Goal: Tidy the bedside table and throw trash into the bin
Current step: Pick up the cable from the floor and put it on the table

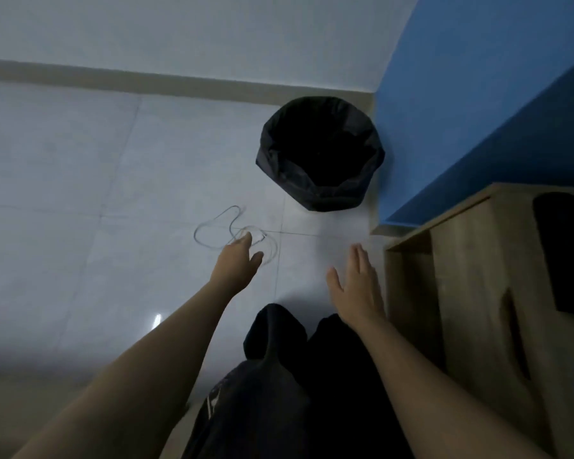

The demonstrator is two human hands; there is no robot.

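The thin cable (212, 226) lies in loose loops on the tiled floor (80, 160), stretching leftward just ahead of the left hand (237, 260), which is nearer, open and holding nothing, while the right hand (355, 286) hangs flat and empty, and the bin (279, 167) stands beyond, near the table (478, 260).

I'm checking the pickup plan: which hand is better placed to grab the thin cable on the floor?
Left. The left hand is at the cable, fingertips over its loops; the right hand is open, off to the side by the wooden table.
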